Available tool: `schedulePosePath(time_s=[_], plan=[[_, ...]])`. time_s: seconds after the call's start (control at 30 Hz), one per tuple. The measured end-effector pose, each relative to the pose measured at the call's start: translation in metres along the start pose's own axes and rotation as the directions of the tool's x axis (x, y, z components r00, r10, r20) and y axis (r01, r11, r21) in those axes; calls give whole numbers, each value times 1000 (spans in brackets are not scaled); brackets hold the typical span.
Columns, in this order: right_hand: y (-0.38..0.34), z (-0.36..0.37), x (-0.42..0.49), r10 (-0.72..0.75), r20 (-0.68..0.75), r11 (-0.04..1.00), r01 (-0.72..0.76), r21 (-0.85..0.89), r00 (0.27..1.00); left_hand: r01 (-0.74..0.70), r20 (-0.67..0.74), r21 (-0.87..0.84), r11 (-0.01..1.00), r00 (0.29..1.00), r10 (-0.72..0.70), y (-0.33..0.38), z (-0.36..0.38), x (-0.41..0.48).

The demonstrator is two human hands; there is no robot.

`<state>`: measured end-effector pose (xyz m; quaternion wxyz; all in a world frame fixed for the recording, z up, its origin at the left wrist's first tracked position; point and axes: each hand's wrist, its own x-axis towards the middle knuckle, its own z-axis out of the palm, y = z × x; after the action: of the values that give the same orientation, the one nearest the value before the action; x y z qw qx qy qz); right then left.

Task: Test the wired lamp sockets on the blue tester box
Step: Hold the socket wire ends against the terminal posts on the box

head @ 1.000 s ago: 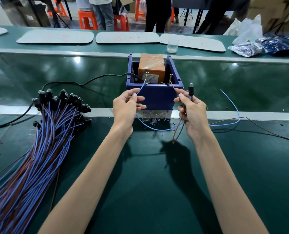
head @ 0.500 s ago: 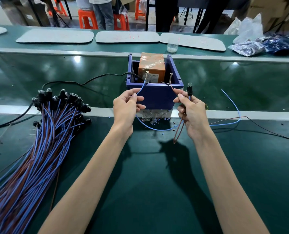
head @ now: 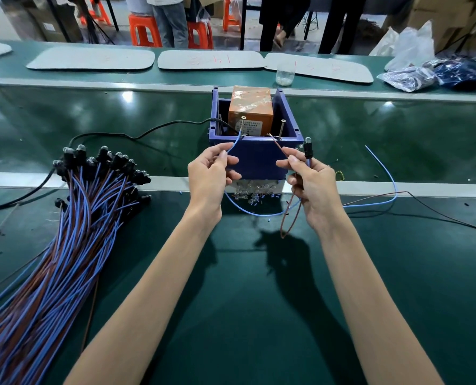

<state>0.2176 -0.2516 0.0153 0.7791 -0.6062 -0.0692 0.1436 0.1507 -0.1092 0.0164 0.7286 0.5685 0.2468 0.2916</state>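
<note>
Two-handed, pinching blue wire (head: 235,144) (left hand (head: 210,173)) and brown wire (head: 278,145) plus upright socket (head: 308,151) (right hand (head: 310,182)) toward the screws (head: 242,119) on the box (head: 255,159), likely to complete the circuit.

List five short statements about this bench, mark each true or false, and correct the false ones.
1. The left hand pinches a blue wire. True.
2. The right hand is empty. False: it holds a brown wire and a socket.
3. The socket bundle lies right of the box. False: it lies to its left.
4. An orange block sits inside the box. True.
5. The cup stands inside the box. False: it stands beyond it.
</note>
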Motion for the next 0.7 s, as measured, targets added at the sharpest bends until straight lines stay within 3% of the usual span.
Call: schedulePosePath(time_s=[0.4,0.7], plan=[[-2,2,-1,-29,36,1000,29,0,999,-117,41,-18,993,992,117,-21,18,-22],[-1,5,-5,-23,105,999,28,-42,994,-65,83,27,998,995,62,-11,13,-13]])
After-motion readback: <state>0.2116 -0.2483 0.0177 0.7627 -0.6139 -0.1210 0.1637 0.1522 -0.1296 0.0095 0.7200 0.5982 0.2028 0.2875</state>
